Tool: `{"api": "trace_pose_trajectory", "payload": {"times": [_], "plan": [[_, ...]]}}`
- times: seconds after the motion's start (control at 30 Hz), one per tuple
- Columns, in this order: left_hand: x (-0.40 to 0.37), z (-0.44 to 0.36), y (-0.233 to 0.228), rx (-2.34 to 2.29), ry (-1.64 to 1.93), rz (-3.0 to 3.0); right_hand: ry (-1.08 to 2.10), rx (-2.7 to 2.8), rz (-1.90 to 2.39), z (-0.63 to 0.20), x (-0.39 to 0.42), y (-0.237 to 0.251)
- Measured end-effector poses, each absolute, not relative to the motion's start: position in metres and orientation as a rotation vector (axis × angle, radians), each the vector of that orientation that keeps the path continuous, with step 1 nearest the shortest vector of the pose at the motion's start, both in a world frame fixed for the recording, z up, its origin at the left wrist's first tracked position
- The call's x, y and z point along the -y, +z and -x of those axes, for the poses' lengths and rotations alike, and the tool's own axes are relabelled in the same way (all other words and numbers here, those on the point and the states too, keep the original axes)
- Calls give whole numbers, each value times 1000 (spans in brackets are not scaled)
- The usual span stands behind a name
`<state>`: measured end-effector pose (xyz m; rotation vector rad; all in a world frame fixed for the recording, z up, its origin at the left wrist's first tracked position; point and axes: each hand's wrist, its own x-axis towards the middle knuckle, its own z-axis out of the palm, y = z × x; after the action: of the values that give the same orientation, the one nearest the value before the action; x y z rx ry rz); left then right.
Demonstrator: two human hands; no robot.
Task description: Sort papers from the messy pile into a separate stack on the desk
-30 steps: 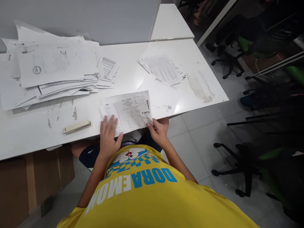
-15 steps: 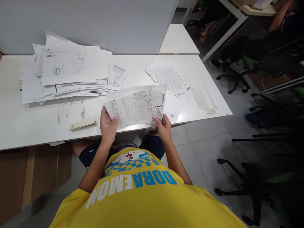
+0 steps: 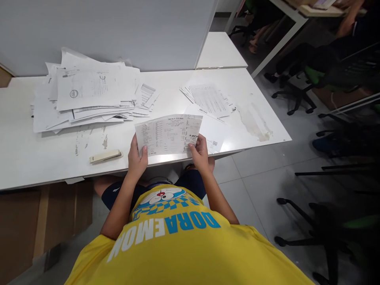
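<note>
Head view: far to the left of my grip lies one big loose pile of papers (image 3: 86, 95) on the white table (image 3: 35, 154), its sheets too many and too overlapped to count. Nearer, just left of my left hand (image 3: 137, 158), sits one cream stapler (image 3: 106, 156). That hand is closed on the lower left corner of the printed sheet (image 3: 168, 134), thumb on the face (fingers hidden behind). The sheet is lifted off the table, above its near edge, between my two hands. My right hand (image 3: 201, 152) pinches the lower right corner the same way. Beyond my right hand lies one smaller fanned stack of papers (image 3: 209, 99), and a single slip (image 3: 215, 138) just beside that hand.
</note>
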<state>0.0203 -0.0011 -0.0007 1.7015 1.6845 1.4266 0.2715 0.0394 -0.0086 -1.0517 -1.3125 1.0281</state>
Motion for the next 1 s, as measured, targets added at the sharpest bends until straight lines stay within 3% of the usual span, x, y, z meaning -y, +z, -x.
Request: {"api": "trace_pose_trajectory", "payload": {"times": [0.3,0.67,1.0], "plan": [[-1,-22,3,-1689,1401,-1720,1018,1347,1102,-273,-38,-9],[-10,-18,10,-1648,1551,-1707,945,1395,1057,-265,-36,31],[-13,-17,10,-1622,1597,-1673,954,1390,1023,-256,-45,26]]}}
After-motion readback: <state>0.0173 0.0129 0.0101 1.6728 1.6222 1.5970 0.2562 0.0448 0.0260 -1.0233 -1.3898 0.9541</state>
